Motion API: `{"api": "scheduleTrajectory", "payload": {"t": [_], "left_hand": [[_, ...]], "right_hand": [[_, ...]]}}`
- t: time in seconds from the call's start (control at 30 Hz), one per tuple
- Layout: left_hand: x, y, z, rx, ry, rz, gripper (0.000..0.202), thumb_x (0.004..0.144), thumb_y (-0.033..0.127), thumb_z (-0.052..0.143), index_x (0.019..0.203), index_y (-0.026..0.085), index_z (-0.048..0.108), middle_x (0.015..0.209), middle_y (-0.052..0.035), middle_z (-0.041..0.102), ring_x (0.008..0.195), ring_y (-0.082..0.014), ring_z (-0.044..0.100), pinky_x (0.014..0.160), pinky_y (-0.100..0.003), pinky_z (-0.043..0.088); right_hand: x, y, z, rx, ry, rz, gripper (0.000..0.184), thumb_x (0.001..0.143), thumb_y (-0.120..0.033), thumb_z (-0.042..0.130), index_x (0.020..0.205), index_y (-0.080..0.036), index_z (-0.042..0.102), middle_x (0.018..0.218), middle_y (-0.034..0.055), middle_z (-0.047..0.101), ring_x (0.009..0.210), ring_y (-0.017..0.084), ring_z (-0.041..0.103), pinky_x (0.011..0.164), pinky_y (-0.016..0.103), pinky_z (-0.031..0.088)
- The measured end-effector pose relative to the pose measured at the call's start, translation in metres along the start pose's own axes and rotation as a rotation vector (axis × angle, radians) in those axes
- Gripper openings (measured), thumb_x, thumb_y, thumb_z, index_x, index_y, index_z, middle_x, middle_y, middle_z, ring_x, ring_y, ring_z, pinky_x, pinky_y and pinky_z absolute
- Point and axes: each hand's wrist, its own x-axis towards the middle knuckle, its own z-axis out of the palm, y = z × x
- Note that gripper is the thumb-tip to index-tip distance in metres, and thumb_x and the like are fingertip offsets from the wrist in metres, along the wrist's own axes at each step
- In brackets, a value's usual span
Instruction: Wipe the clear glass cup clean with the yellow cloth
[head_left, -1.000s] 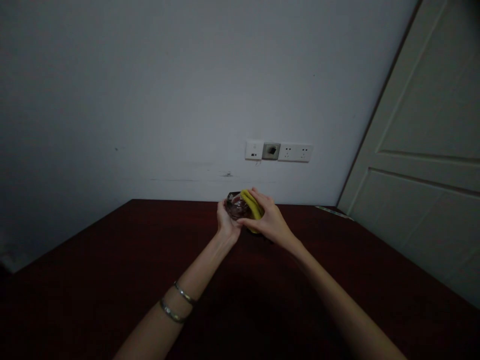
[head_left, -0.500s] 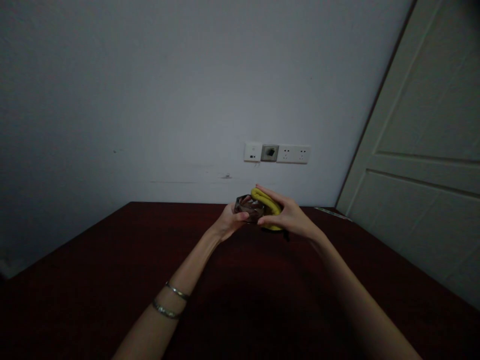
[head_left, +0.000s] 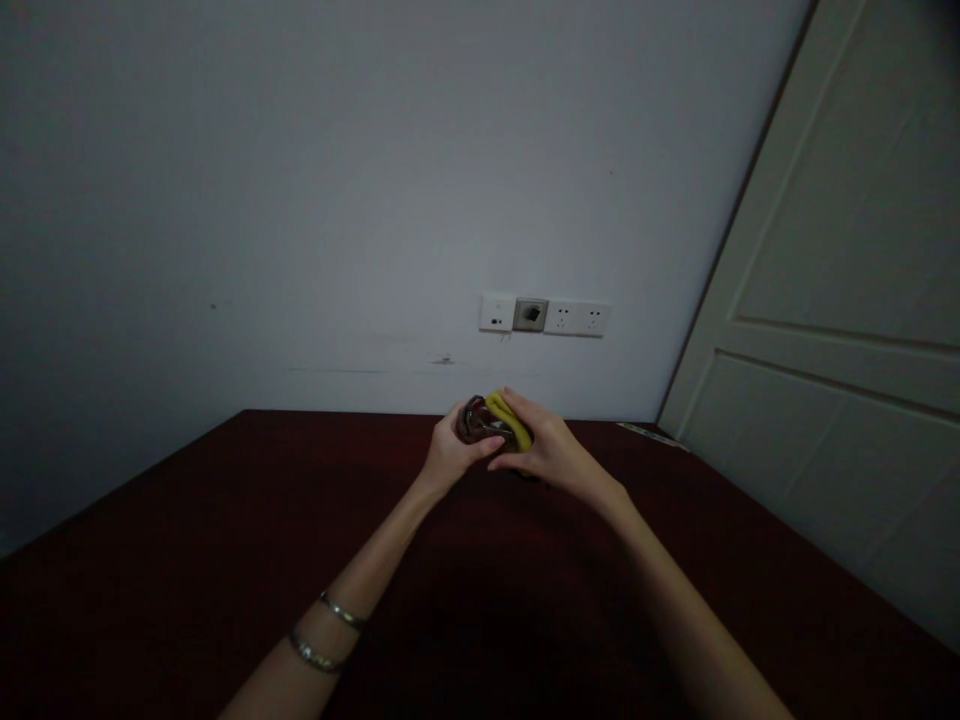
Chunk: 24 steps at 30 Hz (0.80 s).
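Note:
My left hand is wrapped round a dark, see-through glass cup, thumb along its near side. The cup is held in the air above the table's far part and looks tilted. From the right, my right hand grips a folded yellow cloth, fingers over its top and thumb below. The cloth presses against the cup's right end. Whether any of it is inside the cup I cannot tell. Something small and dark shows under my right hand, too dim to name.
A dark red table reaches back to a pale wall. Wall sockets sit above its far edge. On the right stands a light panelled door. A thin flat strip lies at the table's far right edge.
My right hand and the yellow cloth have moved left, closer against the cup. The cup has turned a little in my left hand. The whole view has shifted slightly.

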Motion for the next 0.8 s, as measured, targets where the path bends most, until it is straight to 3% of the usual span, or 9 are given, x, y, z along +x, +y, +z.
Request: {"api": "scheduleTrajectory", "payload": {"t": [0.17,0.33,0.43,0.57,0.67,0.8], "left_hand": [[-0.001,-0.005,0.002,0.057,0.12,0.086,0.06,0.046,0.014,0.086,0.101,0.017,0.062,0.099,-0.0057,0.068,0.095,-0.0207,0.063,0.087,-0.028,0.047],[-0.001,-0.013,0.004,0.127,0.13,0.118,0.076,0.045,0.023,0.088,0.111,0.017,0.05,0.107,-0.0079,0.063,0.105,-0.0239,0.06,0.096,-0.036,0.044],[0.002,-0.012,0.0,0.082,0.03,0.097,0.079,0.046,0.025,0.088,0.113,0.017,0.046,0.113,-0.0092,0.06,0.109,-0.0248,0.058,0.099,-0.04,0.043],[0.007,0.001,-0.013,-0.017,-0.17,-0.027,0.072,0.049,0.023,0.087,0.111,0.017,0.049,0.115,-0.0089,0.06,0.11,-0.0244,0.058,0.101,-0.041,0.042],[0.012,0.014,-0.019,0.014,-0.268,-0.124,0.072,0.05,0.019,0.085,0.115,0.015,0.054,0.12,-0.0106,0.061,0.113,-0.0255,0.057,0.104,-0.043,0.039],[0.017,0.023,-0.017,0.06,-0.346,-0.154,0.078,0.048,0.015,0.085,0.12,0.016,0.056,0.123,-0.011,0.06,0.114,-0.0267,0.056,0.104,-0.045,0.038]], "right_hand": [[-0.001,-0.017,0.008,-0.171,0.03,0.017,0.091,0.062,-0.027,0.083,0.14,-0.014,0.039,0.14,0.0238,0.046,0.132,0.036,0.043,0.107,0.052,0.039],[0.0,-0.017,0.015,-0.237,0.105,0.021,0.081,0.067,-0.014,0.074,0.14,-0.011,0.038,0.139,0.0252,0.046,0.129,0.036,0.046,0.104,0.052,0.043],[0.0,-0.004,0.011,-0.217,0.111,-0.042,0.075,0.07,-0.014,0.072,0.138,-0.009,0.041,0.14,0.0252,0.045,0.13,0.034,0.045,0.106,0.049,0.041],[0.0,0.007,-0.005,-0.135,0.064,-0.131,0.081,0.07,-0.027,0.077,0.141,-0.015,0.04,0.142,0.0222,0.044,0.133,0.031,0.043,0.108,0.048,0.039],[0.0,0.004,-0.019,-0.089,0.02,-0.174,0.084,0.07,-0.029,0.078,0.143,-0.022,0.036,0.145,0.0173,0.042,0.134,0.027,0.042,0.109,0.048,0.037],[-0.001,-0.004,-0.028,-0.095,-0.037,-0.206,0.077,0.076,-0.028,0.072,0.144,-0.025,0.034,0.148,0.0141,0.038,0.135,0.025,0.04,0.11,0.047,0.036]]}}
